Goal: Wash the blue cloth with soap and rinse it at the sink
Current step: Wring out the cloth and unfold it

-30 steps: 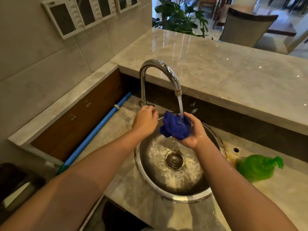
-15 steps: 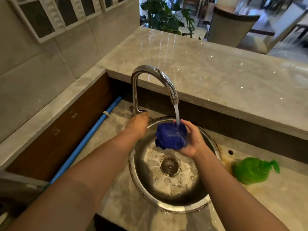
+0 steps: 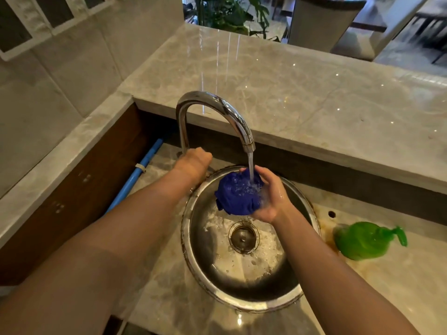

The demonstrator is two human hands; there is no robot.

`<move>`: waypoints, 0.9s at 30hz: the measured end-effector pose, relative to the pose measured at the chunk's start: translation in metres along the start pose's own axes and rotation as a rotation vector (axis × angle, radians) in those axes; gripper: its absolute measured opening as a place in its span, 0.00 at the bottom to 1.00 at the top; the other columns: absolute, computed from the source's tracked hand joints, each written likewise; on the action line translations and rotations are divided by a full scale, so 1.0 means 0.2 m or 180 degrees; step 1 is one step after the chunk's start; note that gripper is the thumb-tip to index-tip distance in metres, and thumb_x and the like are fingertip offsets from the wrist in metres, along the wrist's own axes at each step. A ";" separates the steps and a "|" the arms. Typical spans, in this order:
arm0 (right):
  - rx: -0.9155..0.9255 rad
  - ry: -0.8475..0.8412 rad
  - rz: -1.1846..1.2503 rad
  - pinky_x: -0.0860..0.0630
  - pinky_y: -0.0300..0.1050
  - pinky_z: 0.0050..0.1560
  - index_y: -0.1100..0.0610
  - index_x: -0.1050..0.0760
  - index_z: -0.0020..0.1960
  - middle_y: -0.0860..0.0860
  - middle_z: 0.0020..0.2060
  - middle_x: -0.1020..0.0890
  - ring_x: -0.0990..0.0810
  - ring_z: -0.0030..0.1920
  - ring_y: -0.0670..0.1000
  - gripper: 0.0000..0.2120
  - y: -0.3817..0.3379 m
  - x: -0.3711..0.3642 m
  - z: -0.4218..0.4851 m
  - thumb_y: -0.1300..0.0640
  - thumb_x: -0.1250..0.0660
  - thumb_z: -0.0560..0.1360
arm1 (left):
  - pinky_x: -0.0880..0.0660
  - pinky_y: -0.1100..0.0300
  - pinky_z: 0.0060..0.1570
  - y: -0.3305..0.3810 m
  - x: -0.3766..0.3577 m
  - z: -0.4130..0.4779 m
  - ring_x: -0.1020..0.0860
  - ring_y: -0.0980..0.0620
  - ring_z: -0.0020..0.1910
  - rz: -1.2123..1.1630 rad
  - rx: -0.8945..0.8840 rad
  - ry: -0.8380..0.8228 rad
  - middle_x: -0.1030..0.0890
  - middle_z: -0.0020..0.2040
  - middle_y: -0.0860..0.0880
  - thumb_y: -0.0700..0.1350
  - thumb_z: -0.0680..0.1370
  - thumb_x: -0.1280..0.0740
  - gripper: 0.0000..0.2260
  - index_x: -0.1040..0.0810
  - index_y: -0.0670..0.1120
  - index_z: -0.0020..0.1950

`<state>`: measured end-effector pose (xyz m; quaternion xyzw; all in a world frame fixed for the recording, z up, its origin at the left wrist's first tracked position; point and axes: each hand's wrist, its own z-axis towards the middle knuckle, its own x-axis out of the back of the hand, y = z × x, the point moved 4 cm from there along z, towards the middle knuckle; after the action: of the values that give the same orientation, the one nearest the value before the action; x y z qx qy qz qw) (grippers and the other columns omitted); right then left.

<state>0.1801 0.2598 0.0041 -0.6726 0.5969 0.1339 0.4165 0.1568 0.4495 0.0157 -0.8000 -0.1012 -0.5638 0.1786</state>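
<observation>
The right hand (image 3: 271,199) has its grip closed around the bunched blue cloth (image 3: 238,195) under the faucet (image 3: 217,112) stream, above the round sink (image 3: 242,303), which holds foamy water; the left hand (image 3: 194,163) is at the faucet base, its grip hidden

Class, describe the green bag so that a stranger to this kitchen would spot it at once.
Find the round steel sink set in the marble counter. Just right of its rim, on a stained patch of counter, lies the green bag, knotted at one end. It is the only green thing on the counter.
</observation>
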 end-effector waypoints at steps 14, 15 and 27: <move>0.0481 0.0012 0.0101 0.25 0.52 0.62 0.57 0.19 0.54 0.55 0.53 0.18 0.19 0.53 0.56 0.16 -0.16 0.03 -0.15 0.47 0.30 0.73 | 0.23 0.51 0.45 -0.05 0.09 -0.03 0.21 0.41 0.51 -0.0854 0.0867 0.0667 0.23 0.52 0.42 0.41 0.76 0.32 0.08 0.25 0.44 0.55; 0.0529 -0.0030 0.0133 0.24 0.52 0.61 0.57 0.19 0.54 0.55 0.53 0.18 0.19 0.53 0.56 0.16 -0.17 0.03 -0.16 0.47 0.29 0.73 | 0.26 0.51 0.44 -0.05 0.11 -0.03 0.22 0.40 0.52 -0.0829 0.0829 0.0741 0.24 0.54 0.42 0.43 0.76 0.32 0.11 0.26 0.43 0.57; 0.0978 0.0283 -0.0478 0.20 0.49 0.49 0.57 0.21 0.45 0.53 0.39 0.18 0.18 0.39 0.52 0.11 -0.15 -0.02 -0.19 0.50 0.26 0.71 | 0.29 0.35 0.59 0.62 0.05 -0.51 0.25 0.33 0.60 -0.7363 0.0504 -0.2886 0.23 0.60 0.37 0.73 0.72 0.47 0.35 0.25 0.47 0.62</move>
<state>0.1947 0.2340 0.0425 -0.6490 0.5763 -0.0203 0.4963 0.1170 0.2952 0.0347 -0.3508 -0.8322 -0.0557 -0.4258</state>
